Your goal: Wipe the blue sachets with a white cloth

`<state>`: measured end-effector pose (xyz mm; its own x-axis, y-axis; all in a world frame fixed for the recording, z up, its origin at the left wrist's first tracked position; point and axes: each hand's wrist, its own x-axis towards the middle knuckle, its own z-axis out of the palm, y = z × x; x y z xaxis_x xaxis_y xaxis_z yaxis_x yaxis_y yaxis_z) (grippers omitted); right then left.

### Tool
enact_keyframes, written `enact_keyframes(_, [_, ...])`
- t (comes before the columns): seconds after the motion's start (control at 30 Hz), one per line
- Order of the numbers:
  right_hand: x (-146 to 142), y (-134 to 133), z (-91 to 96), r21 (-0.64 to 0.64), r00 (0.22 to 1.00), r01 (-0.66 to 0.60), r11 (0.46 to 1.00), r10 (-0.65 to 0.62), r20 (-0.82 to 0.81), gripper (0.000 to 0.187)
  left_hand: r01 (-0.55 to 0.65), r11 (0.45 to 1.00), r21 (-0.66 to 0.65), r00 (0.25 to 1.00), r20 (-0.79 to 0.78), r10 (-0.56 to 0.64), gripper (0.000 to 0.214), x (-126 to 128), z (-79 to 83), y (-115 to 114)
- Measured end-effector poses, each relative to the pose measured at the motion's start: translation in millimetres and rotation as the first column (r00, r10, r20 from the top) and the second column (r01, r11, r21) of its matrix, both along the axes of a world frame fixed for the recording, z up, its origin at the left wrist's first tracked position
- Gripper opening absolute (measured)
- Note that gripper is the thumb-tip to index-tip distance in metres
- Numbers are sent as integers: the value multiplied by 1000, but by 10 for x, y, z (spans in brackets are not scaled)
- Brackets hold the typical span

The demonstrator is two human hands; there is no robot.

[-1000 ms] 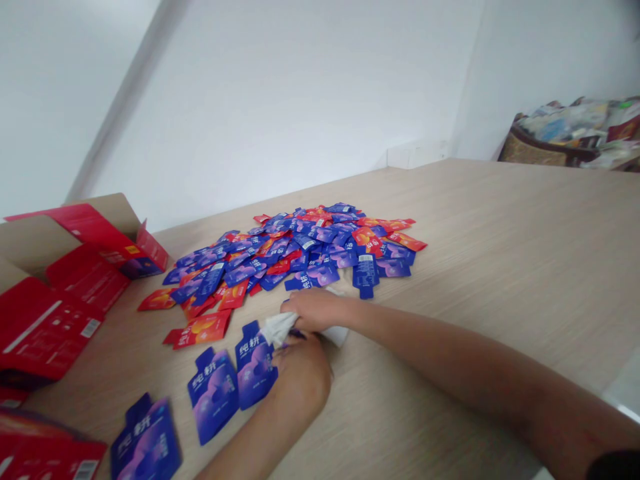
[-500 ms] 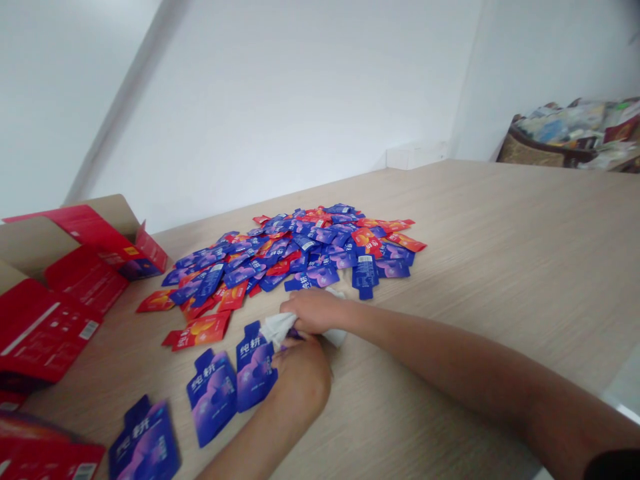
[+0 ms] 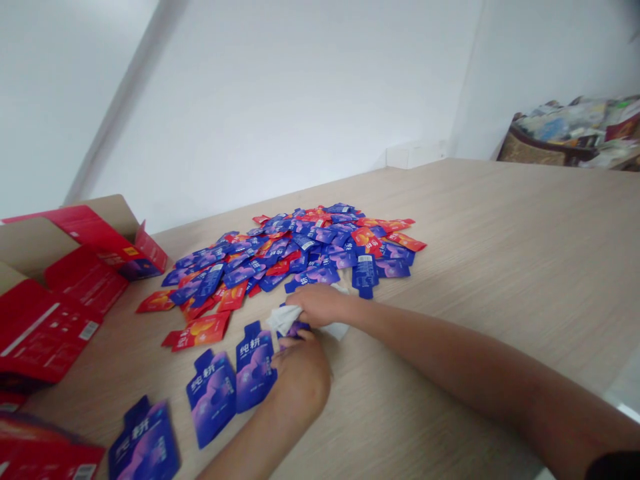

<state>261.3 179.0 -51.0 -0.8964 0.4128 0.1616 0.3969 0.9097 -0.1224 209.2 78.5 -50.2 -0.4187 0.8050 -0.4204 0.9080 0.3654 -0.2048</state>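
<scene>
My right hand (image 3: 316, 305) is closed around a crumpled white tissue (image 3: 284, 320), pressing it against a purple sachet (image 3: 296, 331) on the table. Just below, my left hand (image 3: 300, 363) has its fingers bent over the lower part of that same sachet, which both hands mostly hide. Left of my left hand, a purple sachet (image 3: 255, 368) lies face up. Two more follow in a row: one sachet (image 3: 214, 399) close by, another sachet (image 3: 145, 443) nearer the front edge of the view. Some white material also shows beneath my right wrist.
A heap of purple and red sachets (image 3: 300, 243) spreads behind my hands. A single red sachet (image 3: 203, 330) lies at its near edge. Opened red cartons (image 3: 55, 320) stand on the left. The wooden table (image 3: 475, 253) meets a white wall; a chair piled with things (image 3: 565, 137) stands far right.
My right hand has shifted slightly up and to the right with the tissue, baring more of the purple sachet under it. My left hand has stayed nearly in place.
</scene>
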Motion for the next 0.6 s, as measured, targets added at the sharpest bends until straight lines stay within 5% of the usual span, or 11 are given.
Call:
enact_keyframes(0.17, [114,83,36,65,995,80,995,-76,-70,27,-49,997,-66,999,-28,47,97,36,-5,19])
enact_keyframes(0.43, [18,-107,44,-19,994,-105,994,104,-37,23,-18,995,-101,999,28,21,91,0,63,25])
enact_keyframes(0.6, [59,-18,-20,43,999,21,999,-20,-36,25,-22,996,-86,1000,15,24,96,44,136,-12])
